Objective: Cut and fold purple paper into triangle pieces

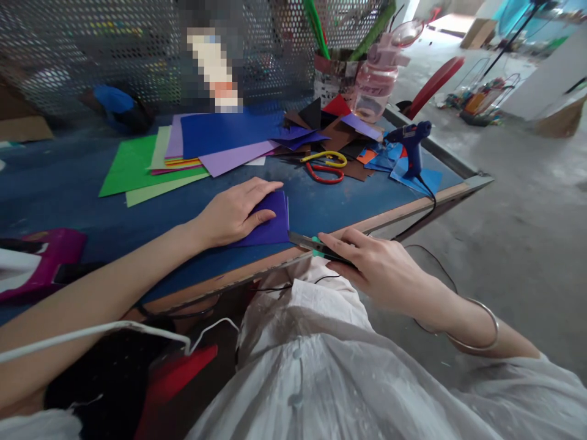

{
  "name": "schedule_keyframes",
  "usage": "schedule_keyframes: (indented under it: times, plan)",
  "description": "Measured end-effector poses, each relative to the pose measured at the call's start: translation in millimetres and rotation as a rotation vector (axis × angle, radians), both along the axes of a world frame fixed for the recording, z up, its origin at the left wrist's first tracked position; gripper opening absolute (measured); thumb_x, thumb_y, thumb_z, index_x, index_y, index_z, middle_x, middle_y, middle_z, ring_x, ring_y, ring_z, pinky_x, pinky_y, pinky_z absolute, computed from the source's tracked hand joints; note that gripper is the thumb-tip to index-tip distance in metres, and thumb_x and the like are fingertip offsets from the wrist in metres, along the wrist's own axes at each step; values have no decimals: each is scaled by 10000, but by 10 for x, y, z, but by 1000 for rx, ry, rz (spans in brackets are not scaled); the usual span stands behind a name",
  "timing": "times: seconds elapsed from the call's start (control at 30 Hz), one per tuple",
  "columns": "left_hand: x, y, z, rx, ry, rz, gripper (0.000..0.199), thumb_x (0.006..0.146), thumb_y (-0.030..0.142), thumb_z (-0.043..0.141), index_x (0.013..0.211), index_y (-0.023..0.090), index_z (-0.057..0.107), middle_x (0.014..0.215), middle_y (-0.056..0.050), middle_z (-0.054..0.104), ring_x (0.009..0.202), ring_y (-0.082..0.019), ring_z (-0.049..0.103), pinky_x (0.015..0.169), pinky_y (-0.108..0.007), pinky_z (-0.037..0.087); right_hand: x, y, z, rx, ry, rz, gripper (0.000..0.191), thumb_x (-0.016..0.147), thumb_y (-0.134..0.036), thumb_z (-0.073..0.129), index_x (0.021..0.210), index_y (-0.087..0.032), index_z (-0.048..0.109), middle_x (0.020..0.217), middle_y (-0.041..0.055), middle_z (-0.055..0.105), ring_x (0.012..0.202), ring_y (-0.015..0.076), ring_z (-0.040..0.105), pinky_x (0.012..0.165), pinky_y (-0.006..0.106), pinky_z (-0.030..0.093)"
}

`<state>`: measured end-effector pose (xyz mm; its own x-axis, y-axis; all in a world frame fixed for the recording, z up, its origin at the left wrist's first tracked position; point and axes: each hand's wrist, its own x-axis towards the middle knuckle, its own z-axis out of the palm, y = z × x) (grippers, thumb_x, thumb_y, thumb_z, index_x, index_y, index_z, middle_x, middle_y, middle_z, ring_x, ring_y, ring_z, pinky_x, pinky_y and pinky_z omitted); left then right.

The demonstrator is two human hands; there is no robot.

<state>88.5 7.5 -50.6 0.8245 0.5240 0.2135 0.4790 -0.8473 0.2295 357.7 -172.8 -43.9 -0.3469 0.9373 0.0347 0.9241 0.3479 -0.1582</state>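
A folded sheet of dark purple paper [274,227] lies near the front edge of the blue table. My left hand [238,211] presses flat on it, fingers stretched out and thumb a little apart. In my right hand [362,256] is a utility knife [308,242] with a green part near its blade. The blade points left, its tip at the lower right corner of the purple paper. My right fingers are wrapped round the handle, which they partly hide.
Coloured paper sheets [151,162] are stacked at the back, beside dark paper scraps [337,131]. Scissors with yellow and red handles [328,166] lie before them. A blue glue gun [413,146] stands at right, its cord over the edge. Behind are a pink bottle [376,82] and a purple tape dispenser [55,256] sits left.
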Motion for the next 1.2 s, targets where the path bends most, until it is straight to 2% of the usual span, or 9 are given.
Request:
schedule_keyframes:
  times: [0.1,0.27,0.4,0.47,0.57,0.67,0.83,1.0,1.2]
  plan:
    - [30,23,-19,58,56,-13,706,1053,661,320,1519,166,508,1425,-163,644,1321,-328,617,1134,-428,472,7,8,16,-10,-9,13,469,1100,-392,471,1543,-247,522,1358,100,694,936,226,759,610,309,498]
    - [105,110,-34,136,87,-137,623,1065,586,420,1515,170,533,1526,-185,599,1382,-346,589,1143,-486,455,1,15,55,-49,27,31,457,1103,-364,471,1529,-207,523,1387,131,679,1034,247,757,752,344,581]
    - [122,156,-47,5,21,-335,461,1093,392,453,1515,256,577,1605,-111,558,1543,-283,447,1262,-480,365,3,18,73,-79,56,46,456,1106,-352,464,1524,-178,522,1406,141,668,1101,265,746,830,376,607]
    - [119,167,-67,-106,11,-374,437,1095,340,445,1497,283,604,1589,-73,579,1558,-256,431,1281,-475,359,16,23,78,-80,44,52,457,1106,-348,461,1526,-177,519,1400,143,670,1098,264,746,821,369,604]
    - [97,150,-107,-173,-51,-321,394,1079,360,492,1423,302,675,1507,-49,658,1475,-238,544,1259,-460,412,38,38,81,-62,17,64,456,1101,-352,477,1528,-197,519,1362,133,688,1071,254,745,769,337,581]
    - [52,92,-147,-113,-139,-237,351,1057,387,546,1330,287,743,1406,-57,729,1394,-250,621,1222,-470,467,42,61,76,-35,-27,64,463,1095,-361,495,1536,-219,519,1290,116,711,1004,238,743,684,304,522]
    - [-42,-20,-184,-18,-205,-171,321,1042,354,584,1275,235,770,1301,-75,783,1374,-265,636,1195,-485,502,41,123,74,22,-79,61,479,1087,-408,516,1543,-260,531,1166,83,720,880,204,707,574,277,354]
    - [-81,-58,-137,-173,-136,-232,400,1069,267,470,1398,240,696,1463,-74,687,1462,-228,561,1276,-459,404,99,213,112,31,-95,137,492,1114,-434,417,1572,-278,509,1071,77,696,714,145,610,561,274,257]
    - [-62,-36,-54,-354,36,-249,486,1080,302,393,1533,284,566,1616,-49,542,1582,-238,388,1334,-537,229,145,268,99,42,-59,216,490,1114,-389,419,1573,-242,511,1033,75,692,702,139,602,591,268,329]
